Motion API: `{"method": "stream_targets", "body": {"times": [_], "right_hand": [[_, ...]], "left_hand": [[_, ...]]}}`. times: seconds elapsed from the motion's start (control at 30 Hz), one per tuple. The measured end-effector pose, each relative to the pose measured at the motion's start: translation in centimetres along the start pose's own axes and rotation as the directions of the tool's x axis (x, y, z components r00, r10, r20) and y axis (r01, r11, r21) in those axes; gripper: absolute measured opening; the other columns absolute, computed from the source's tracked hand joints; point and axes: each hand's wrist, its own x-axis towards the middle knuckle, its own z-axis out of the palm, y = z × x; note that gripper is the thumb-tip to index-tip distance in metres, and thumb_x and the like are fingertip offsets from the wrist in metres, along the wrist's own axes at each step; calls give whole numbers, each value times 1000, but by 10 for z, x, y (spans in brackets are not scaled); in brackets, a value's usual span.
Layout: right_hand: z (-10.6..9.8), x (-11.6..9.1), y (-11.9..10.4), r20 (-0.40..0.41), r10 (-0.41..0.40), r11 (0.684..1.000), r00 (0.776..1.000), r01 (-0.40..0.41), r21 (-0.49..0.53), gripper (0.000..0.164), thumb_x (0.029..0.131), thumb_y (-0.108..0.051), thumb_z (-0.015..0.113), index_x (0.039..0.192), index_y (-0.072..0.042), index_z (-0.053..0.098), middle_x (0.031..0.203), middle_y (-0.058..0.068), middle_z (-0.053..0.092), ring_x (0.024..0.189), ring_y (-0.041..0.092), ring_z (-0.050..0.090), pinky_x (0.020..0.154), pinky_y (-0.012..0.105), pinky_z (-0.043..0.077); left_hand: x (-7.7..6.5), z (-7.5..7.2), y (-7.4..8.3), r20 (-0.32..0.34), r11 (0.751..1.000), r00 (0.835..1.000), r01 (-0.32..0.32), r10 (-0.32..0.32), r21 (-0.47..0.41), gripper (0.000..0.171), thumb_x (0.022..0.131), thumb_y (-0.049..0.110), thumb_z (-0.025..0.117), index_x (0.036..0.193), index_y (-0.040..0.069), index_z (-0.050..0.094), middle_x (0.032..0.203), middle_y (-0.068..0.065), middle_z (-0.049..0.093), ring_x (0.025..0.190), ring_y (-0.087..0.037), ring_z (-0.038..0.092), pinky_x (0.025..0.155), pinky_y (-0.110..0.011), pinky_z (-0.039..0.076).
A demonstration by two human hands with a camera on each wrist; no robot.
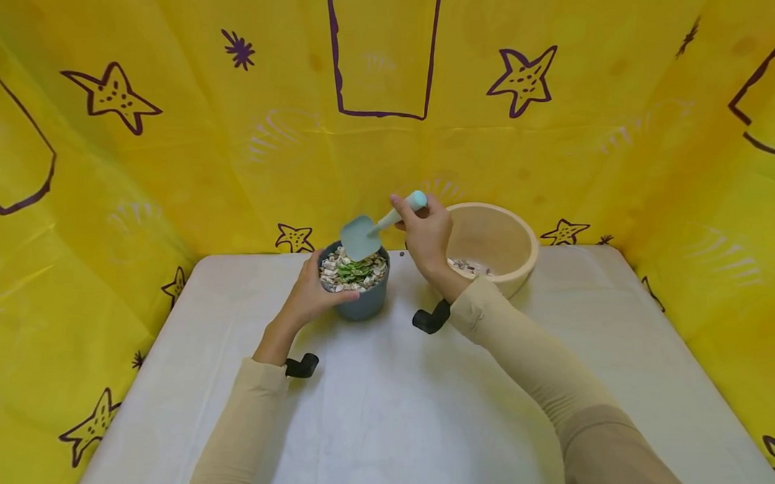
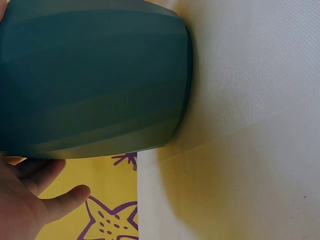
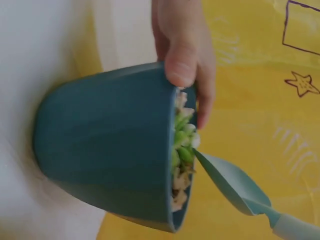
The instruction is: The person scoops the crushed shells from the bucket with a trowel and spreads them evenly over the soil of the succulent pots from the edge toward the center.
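Observation:
A dark blue-green flower pot [image 1: 362, 306] stands upright on the table, holding a small green succulent [image 1: 354, 271] ringed by pale pebbles. My left hand [image 1: 309, 290] grips the pot's left side, its thumb over the near rim. Pinched by the handle in my right hand [image 1: 429, 238] is a light-green trowel [image 1: 360, 238], its blade tilted down over the pot. In the right wrist view the trowel's tip [image 3: 200, 156] comes right to the succulent's leaves [image 3: 184, 145]. The left wrist view is mostly filled by the pot's side wall [image 2: 95, 80].
A wide cream tub [image 1: 523, 251] with some pebbles [image 1: 468, 266] at its bottom stands right of the pot, partly behind the right hand. The white table [image 1: 380, 415] ends at a yellow curtain [image 1: 378, 162] with purple drawings. Dark specks lie beside the pot.

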Motion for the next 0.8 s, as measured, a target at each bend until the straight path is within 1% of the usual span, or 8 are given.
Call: {"method": "stream_targets", "body": {"times": [0.1, 0.2, 0.37, 0.53, 0.63, 0.8], "right_hand": [[4, -5, 3, 8, 48, 999, 999, -48, -3, 27, 84, -27, 77, 85, -5, 62, 74, 0, 62, 73, 15, 69, 70, 35, 61], [8, -8, 6, 9, 84, 996, 996, -84, 17, 26, 84, -26, 77, 86, -4, 62, 74, 0, 62, 74, 14, 70, 69, 31, 60], [10, -5, 7, -24, 78, 996, 997, -77, 34, 25, 84, -24, 78, 84, -4, 63, 73, 2, 62, 71, 12, 69, 66, 28, 60], [2, 1, 5, -30, 93, 995, 995, -92, 42, 26, 84, -26, 77, 85, -4, 63, 75, 4, 64, 66, 10, 70, 63, 28, 60], [-3, 4, 3, -36, 114, 992, 993, -112, 55, 26, 84, -26, 77, 86, -5, 63, 78, 5, 67, 66, 11, 71, 63, 29, 60], [-12, 10, 1, -48, 158, 984, 986, -153, 96, 24, 83, -25, 78, 85, -7, 62, 81, 7, 67, 68, 14, 71, 65, 33, 60]], "left_hand": [[0, -2, 0, -5, 1000, 1000, 2, -2, -5, 122, 67, 57, 84, 156, 12, 12, 154, -20, 27, 142, -37, 31, 114, -60, 29], [0, -3, 0, -5, 1000, 1000, 4, -4, -14, 123, 66, 58, 84, 155, 11, 13, 154, -20, 27, 141, -37, 31, 114, -60, 29], [0, -3, -1, -3, 1000, 1000, 1, -1, -19, 125, 65, 61, 83, 156, 12, 13, 155, -19, 26, 142, -37, 30, 114, -60, 29], [-1, -3, 0, -19, 1000, 1000, -1, 1, 1, 124, 65, 60, 83, 155, 11, 14, 155, -20, 26, 142, -37, 30, 114, -61, 29], [-1, -2, 0, -22, 1000, 1000, -11, 12, 2, 124, 65, 59, 83, 155, 11, 14, 155, -20, 27, 142, -38, 30, 113, -61, 29], [-1, 0, 0, -22, 1000, 1000, 3, -3, -2, 125, 65, 60, 83, 156, 12, 12, 157, -20, 24, 144, -37, 27, 114, -61, 28]]}}
